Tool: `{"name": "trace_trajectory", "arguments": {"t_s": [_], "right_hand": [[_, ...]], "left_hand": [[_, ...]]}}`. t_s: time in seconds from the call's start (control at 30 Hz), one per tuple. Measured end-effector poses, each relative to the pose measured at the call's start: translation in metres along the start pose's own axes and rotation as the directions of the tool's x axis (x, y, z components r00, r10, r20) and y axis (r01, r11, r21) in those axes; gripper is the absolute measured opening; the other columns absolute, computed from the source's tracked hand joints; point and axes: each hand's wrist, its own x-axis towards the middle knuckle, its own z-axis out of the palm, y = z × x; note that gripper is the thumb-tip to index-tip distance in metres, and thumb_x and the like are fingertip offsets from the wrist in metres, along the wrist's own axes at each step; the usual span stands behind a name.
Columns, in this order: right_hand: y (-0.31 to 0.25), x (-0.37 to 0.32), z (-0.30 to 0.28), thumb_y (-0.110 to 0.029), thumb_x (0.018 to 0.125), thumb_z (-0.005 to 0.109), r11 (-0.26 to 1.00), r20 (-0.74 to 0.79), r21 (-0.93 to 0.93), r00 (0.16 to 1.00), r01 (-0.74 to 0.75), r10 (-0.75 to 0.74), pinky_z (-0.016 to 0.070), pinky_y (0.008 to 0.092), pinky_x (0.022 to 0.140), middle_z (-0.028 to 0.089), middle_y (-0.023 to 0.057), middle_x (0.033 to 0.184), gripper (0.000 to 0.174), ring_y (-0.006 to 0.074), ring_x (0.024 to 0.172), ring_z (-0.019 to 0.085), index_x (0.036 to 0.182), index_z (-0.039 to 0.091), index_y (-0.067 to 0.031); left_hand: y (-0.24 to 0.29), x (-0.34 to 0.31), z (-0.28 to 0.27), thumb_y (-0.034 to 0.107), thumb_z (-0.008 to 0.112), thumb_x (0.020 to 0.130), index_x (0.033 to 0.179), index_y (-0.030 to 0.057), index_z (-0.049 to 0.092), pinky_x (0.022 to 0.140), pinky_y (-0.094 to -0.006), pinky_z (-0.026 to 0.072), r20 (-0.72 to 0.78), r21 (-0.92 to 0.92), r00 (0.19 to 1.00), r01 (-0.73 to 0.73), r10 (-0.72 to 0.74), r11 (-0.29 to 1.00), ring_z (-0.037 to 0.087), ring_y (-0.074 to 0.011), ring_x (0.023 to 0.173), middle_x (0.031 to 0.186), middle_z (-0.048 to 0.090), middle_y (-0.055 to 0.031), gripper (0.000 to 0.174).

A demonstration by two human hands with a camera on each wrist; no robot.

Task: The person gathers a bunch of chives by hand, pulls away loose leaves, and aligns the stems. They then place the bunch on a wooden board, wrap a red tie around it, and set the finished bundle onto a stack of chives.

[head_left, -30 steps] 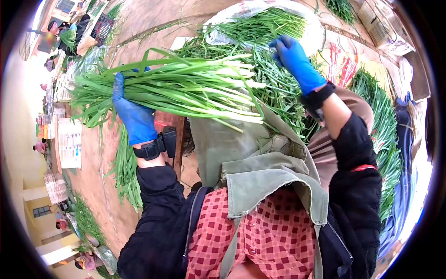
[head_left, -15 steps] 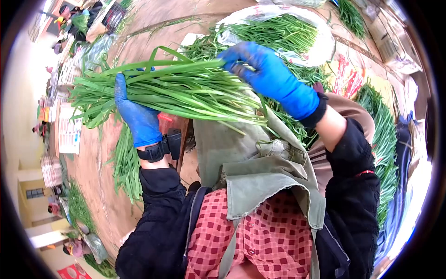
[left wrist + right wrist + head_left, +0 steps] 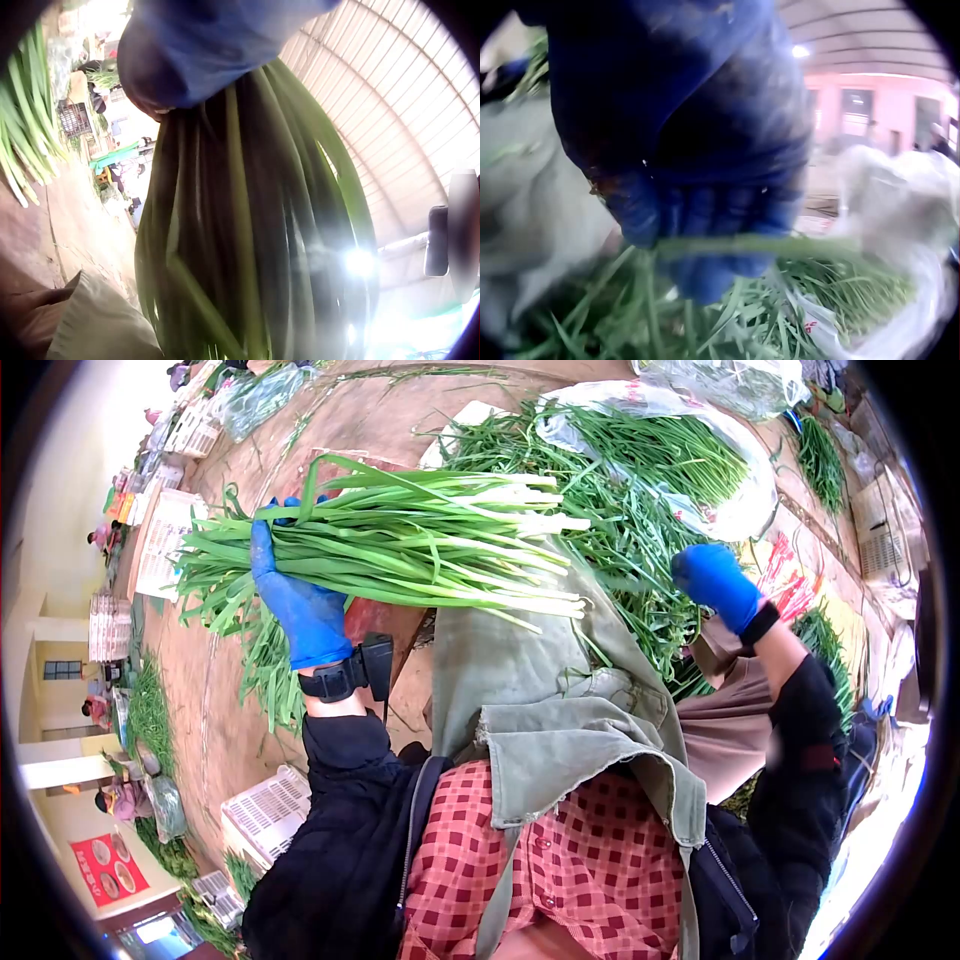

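Observation:
My blue-gloved left hand point(image 3: 300, 615) grips a thick bunch of long green leaves point(image 3: 400, 540), pale stalk ends pointing right. In the left wrist view the glove point(image 3: 210, 52) is wrapped around the bunch point(image 3: 240, 217), whose leaves fan out below it; the fingertips are hidden. Away from the bunch, my right hand point(image 3: 715, 585) is over the right edge of the loose leaf pile point(image 3: 630, 530). The right wrist view shows its glove point(image 3: 697, 150) with fingers curled down and a single green leaf point(image 3: 757, 244) pinched across them.
A white plastic bag point(image 3: 755, 510) of greens lies beyond the pile. Red strips point(image 3: 785, 580) lie on yellow material at the right. White crates point(image 3: 265, 810) stand at lower left and at the right edge. A green apron point(image 3: 510, 660) covers the lap.
My right hand has pulled back from the bunch, out to the right and down over the pile. The left hand keeps its hold. The head view has shifted.

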Motion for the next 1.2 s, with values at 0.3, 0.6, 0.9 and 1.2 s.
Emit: {"name": "trace_trajectory", "arguments": {"t_s": [0.3,0.6,0.9,1.2], "right_hand": [[-0.169,0.033,-0.145,-0.027,0.084,0.064,0.483,-0.69,0.612,0.721,0.626,-0.061,0.05,0.0339,0.068,0.064,0.0129,0.082,0.026,0.0255,0.074,0.063,0.097,0.066,-0.0051],[-0.191,0.091,-0.124,-0.019,0.084,0.061,0.269,-0.568,0.8,0.821,0.536,0.052,0.0494,0.0316,0.061,0.064,0.01,0.074,0.017,0.0177,0.066,0.062,0.088,0.064,-0.0032],[-0.188,0.098,-0.147,-0.022,0.089,0.057,0.061,-0.35,0.934,0.936,0.351,-0.028,0.0478,0.0226,0.055,0.063,0.0048,0.067,0.022,0.0098,0.059,0.059,0.086,0.062,-0.0007],[-0.141,0.058,-0.175,-0.021,0.092,0.05,-0.295,-0.494,0.803,0.855,0.518,0.156,0.0297,0.0203,0.05,0.037,-0.0063,0.061,0.025,0.0035,0.052,0.033,0.096,0.063,0.0005]], "left_hand": [[-0.002,-0.018,0.042,0.035,0.051,0.092,0.116,0.0064,0.055,0.085,-0.0449,0.0496,-0.011,-0.007,1.0,0.02,-0.021,1.0,0.058,-0.0275,0.101,0.114,0.059,-0.0118,0.038],[-0.005,-0.024,0.04,0.032,0.053,0.092,0.119,0.0021,0.053,0.086,-0.0375,0.049,0.012,0.005,1.0,-0.013,0.013,1.0,0.059,-0.0227,0.097,0.111,0.059,-0.0117,0.041],[-0.015,-0.019,0.024,0.027,0.052,0.092,0.116,0.0005,0.055,0.086,-0.0362,0.0489,0.082,0.055,0.997,-0.019,0.014,0.998,0.061,-0.0221,0.093,0.107,0.062,-0.0117,0.036],[-0.017,-0.017,0.023,0.029,0.049,0.093,0.12,0.003,0.054,0.089,-0.037,0.0474,0.096,-0.115,0.992,0.089,-0.078,0.989,0.058,-0.0218,0.1,0.113,0.06,-0.0107,0.038]]}}
